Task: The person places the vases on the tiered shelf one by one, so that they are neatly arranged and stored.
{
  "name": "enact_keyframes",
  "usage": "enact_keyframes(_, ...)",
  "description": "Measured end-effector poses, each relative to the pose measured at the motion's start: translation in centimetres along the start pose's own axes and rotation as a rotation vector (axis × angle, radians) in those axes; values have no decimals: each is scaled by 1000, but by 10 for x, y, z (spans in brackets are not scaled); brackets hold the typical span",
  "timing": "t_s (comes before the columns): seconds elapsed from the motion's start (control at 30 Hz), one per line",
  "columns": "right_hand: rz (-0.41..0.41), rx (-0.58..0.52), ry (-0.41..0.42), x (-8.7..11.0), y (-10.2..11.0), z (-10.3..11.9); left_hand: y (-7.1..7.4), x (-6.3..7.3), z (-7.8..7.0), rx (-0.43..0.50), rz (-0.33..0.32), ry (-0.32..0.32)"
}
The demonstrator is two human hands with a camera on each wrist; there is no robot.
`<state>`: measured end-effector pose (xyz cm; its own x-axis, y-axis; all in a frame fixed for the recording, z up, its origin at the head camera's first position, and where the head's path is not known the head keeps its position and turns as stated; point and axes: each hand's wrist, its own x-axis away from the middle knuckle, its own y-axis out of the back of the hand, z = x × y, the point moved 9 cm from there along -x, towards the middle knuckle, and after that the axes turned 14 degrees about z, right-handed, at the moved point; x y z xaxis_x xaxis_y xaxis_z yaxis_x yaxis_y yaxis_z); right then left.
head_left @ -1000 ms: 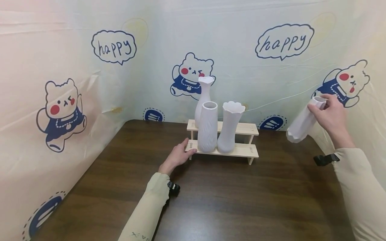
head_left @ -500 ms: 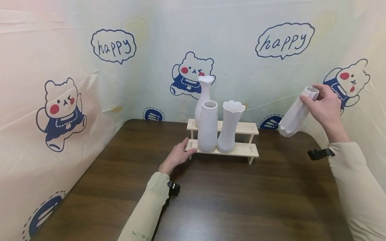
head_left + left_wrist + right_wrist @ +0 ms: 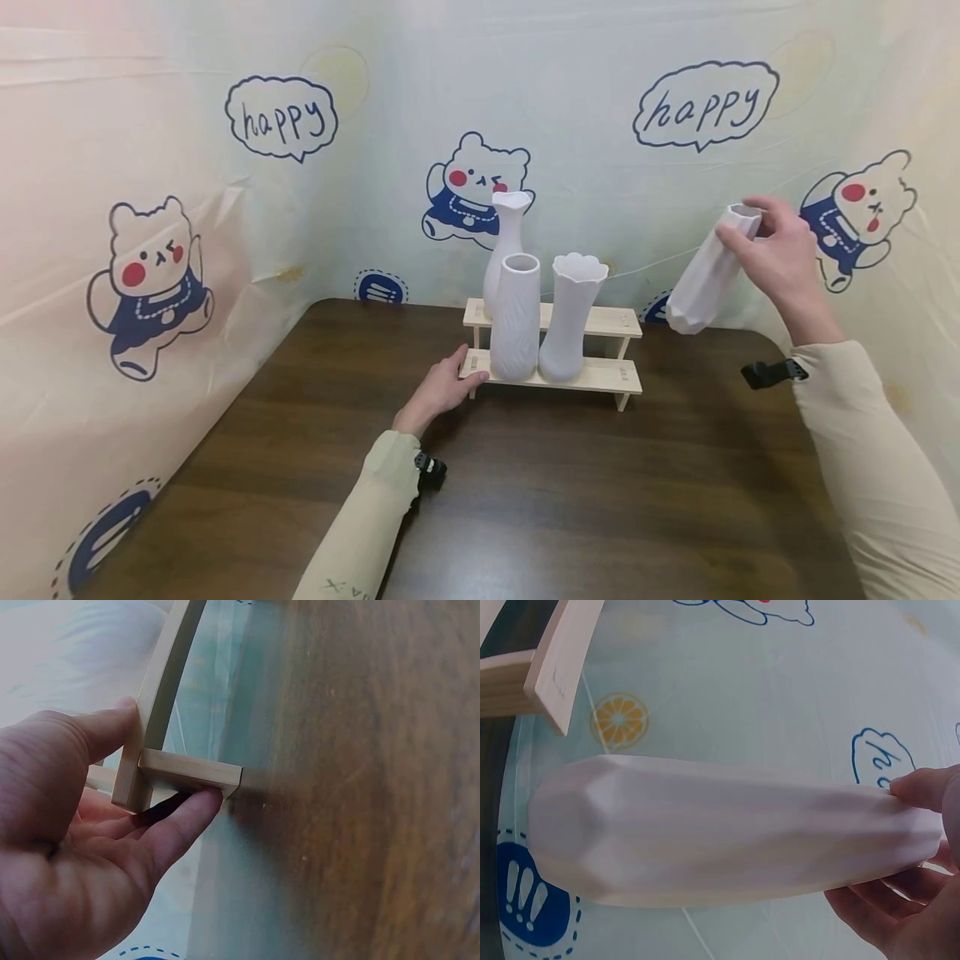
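My right hand holds a white faceted vase by its upper end, thumb on one side and fingers on the other. The vase hangs tilted in the air, its base pointing down and left, right of a two-tier wooden stand. At the stand's left end, my left hand grips the lower tier; in the left wrist view the thumb lies on the board's edge and a finger touches the short leg. A carved vase and a scalloped-rim vase stand upright on the lower tier.
A slender flared-neck vase stands on the left of the upper tier, partly behind the carved one. Dark wooden table lies under everything. Printed curtain closes off the back and sides.
My right hand has carried the faceted vase left and upward, closer to the stand. The left hand and the vases on the stand have stayed in place.
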<state>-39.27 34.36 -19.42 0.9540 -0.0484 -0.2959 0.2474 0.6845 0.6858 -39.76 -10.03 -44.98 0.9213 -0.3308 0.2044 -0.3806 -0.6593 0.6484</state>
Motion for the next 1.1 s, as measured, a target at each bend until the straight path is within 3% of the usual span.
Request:
enact_keyframes(0.27,6,11,30,-5,-10,19,0,1,3,40,8,23)
enact_keyframes(1.1,24,-13,171,-15,-59,73,0,1,3,39,15,36)
